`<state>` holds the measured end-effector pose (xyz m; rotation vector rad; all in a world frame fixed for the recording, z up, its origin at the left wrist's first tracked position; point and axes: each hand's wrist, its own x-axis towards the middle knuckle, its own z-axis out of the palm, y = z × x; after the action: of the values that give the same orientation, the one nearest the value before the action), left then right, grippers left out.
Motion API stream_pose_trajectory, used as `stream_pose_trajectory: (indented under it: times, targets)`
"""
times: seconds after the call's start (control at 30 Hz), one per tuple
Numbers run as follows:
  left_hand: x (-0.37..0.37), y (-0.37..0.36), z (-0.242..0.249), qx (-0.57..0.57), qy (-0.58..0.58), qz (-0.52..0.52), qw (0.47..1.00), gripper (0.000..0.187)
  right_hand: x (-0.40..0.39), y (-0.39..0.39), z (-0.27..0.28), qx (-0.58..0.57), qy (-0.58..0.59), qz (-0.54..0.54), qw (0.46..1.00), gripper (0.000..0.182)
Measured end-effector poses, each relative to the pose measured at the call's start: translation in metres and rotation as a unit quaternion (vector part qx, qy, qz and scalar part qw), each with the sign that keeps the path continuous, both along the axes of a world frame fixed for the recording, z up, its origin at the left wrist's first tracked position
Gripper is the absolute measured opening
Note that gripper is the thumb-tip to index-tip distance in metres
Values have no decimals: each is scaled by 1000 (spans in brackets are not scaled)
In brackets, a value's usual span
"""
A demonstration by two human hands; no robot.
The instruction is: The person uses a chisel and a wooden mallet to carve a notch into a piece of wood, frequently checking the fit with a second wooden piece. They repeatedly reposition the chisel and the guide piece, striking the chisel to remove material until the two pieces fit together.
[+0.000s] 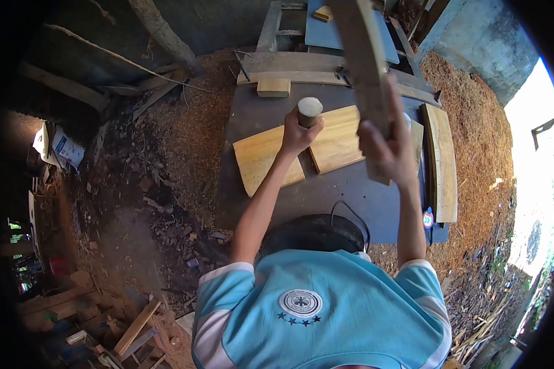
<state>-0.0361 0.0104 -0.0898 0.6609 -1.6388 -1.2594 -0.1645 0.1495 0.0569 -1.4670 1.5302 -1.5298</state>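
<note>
left hand: grips cylinder, perhaps wooden | right hand: holds plank

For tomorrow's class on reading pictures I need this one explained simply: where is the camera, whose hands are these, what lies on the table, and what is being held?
There is no machine here. One camera sits on a person's head, looking down, so you see their blue shirt and both arms. The left hand grips a short round wooden piece. The right hand holds a long weathered board raised above the dark worktable. On the table lie two pale flat wooden panels, a small wooden block and curved planks. Sawdust covers the ground around.
</note>
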Motion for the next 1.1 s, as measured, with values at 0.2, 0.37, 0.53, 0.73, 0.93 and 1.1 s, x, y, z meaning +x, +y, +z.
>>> stream_pose_trajectory:
  times: [0.2, 0.37, 0.53, 0.73, 0.93, 1.1]
  targets:
    - [-1, 7, 7, -22, 22, 0, 1000, 23, 9, 19, -14, 47, 233, 77, 968, 69]
    - [-1, 9, -1, -8, -4, -14, 1000, 22, 6, 40, 34, -23, 197, 6, 980, 71]
    - [-4, 12, 8, -20, 6, -18, 1000, 21, 4, 31, 12, 201, 185, 82, 959, 76]
    - [-5, 6, 4, -22, -20, -11, 1000, 22, 5, 41, 57, -78, 88, -20, 993, 73]
    - [-13, -5, 6, -30, 2, -19, 999, 23, -9, 20, 23, 175, 210, 137, 952, 70]
    - [-6, 4, -3, -8, -40, -16, 999, 24, 7, 14, 43, -162, 31, -68, 984, 70]
